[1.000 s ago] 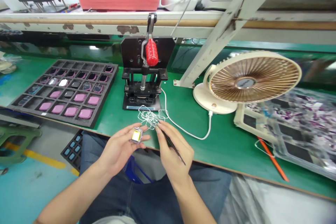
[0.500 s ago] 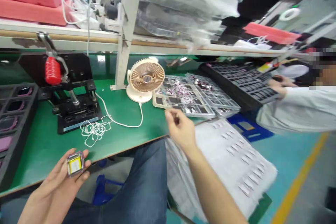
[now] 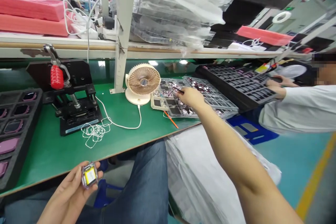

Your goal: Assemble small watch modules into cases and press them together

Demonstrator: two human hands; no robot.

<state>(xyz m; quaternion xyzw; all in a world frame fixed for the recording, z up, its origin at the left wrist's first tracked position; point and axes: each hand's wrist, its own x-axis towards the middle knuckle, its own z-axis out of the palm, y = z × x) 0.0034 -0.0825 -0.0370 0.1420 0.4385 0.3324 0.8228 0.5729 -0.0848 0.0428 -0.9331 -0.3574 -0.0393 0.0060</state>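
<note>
In my left hand (image 3: 76, 185), low at the left in front of the table edge, is a small purple smartwatch case (image 3: 89, 175). Its open side faces up and shows a white square with a yellow border, and my fingers grip its edges. My right hand (image 3: 193, 97) reaches out over a clear compartment tray (image 3: 172, 111) heaped with small shiny purplish parts (image 3: 187, 110). Between its fingers is a thin dark tool, apparently tweezers (image 3: 179, 90), pointing left over the parts. Whether the tip touches a part I cannot tell.
A cream fan (image 3: 143, 80) stands left of the tray. Further left are a black press (image 3: 76, 108) with a red handle and a foam tray (image 3: 31, 122) of watch cases. An orange stick (image 3: 171, 120) lies before the parts tray. A co-worker's sleeve (image 3: 307, 108) is at right.
My right hand has moved forward from the table's edge to above the parts tray. My left hand, still holding the smartwatch case, has shifted slightly right and down in view.
</note>
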